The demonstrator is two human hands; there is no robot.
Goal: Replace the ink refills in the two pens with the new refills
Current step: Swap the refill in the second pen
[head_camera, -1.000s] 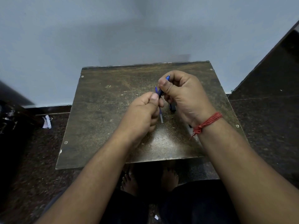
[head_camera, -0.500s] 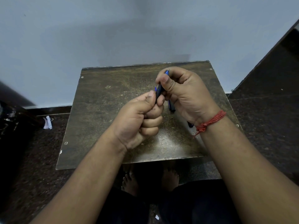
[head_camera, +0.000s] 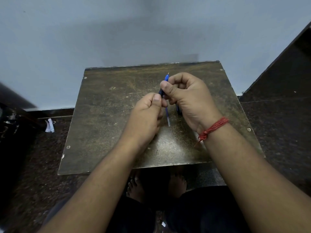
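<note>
Over the middle of a worn dark table I hold a blue pen, its metal tip pointing up and away. My right hand grips the pen's front part between thumb and curled fingers. My left hand pinches the pen's lower end with thumb and fingers. A thin refill, blue above and pale at its lower end, lies on the table between my hands. Another dark blue pen lies on the table, mostly hidden under my right hand.
The small table stands against a pale wall. A crumpled white scrap lies on the dark floor at the left. My bare feet show under the table's near edge. A red thread circles my right wrist.
My left hand has turned and loosened from a tight fist back to a pinch on the pen's lower end. The refill on the table, hidden half a second ago, shows again.
</note>
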